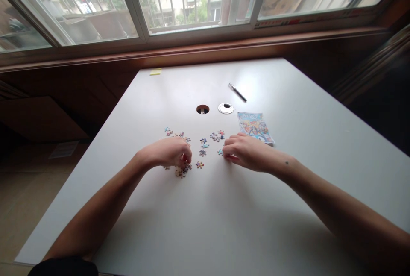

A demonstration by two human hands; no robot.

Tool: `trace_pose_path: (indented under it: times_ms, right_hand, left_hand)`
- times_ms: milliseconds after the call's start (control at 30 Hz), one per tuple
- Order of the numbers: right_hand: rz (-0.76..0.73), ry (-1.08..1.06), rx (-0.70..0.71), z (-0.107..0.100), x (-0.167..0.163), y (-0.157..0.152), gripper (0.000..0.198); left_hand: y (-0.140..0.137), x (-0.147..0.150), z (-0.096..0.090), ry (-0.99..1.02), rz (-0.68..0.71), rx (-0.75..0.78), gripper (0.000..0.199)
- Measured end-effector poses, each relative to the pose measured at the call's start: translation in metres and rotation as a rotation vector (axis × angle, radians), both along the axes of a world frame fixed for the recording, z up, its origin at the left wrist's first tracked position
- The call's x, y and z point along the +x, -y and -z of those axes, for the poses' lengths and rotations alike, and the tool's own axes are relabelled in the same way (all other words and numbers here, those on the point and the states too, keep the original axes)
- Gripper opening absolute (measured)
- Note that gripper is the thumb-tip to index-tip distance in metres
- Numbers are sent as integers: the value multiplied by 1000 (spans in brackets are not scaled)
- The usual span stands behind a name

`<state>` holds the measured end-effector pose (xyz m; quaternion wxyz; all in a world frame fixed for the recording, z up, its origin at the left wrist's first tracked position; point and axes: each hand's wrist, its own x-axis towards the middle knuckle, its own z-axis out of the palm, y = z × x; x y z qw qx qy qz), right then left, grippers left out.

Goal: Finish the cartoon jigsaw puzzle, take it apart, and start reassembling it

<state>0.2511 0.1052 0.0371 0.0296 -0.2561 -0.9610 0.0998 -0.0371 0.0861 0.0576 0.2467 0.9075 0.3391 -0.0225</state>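
Note:
My left hand (174, 151) is closed with its fingertips pinched down onto a small heap of jigsaw puzzle pieces (182, 171). More pieces (168, 132) lie scattered behind it, partly hidden by the hand. My right hand (241, 150) rests low over the table with curled fingers beside a light-blue puzzle piece (220, 151); whatever its fingertips hold is hidden. Between the hands lie several loose pieces, among them a multicoloured one (200, 165), a greyish one (203, 153) and a small cluster (215, 136).
A colourful printed picture sheet (256, 126) lies just beyond my right hand. Farther back on the white table (179, 92) are a round cable hole (203, 109), its metal cover ring (226, 108), a dark pen (237, 92) and a yellow sticky note (156, 71). Windows stand behind the table.

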Motion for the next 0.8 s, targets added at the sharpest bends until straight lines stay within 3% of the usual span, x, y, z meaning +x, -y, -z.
trace_pose_path:
  times_ms: [267, 567, 800]
  right_hand:
    - [22, 6, 41, -2, 0, 0, 20]
    - [68, 16, 83, -7, 4, -4, 20]
    - [120, 7, 108, -9, 10, -9, 21]
  left_hand:
    - [1, -4, 1, 140, 12, -13, 11]
    - [0, -4, 2, -9, 20, -59, 12]
    - [0, -3, -5, 69, -14, -50, 17]
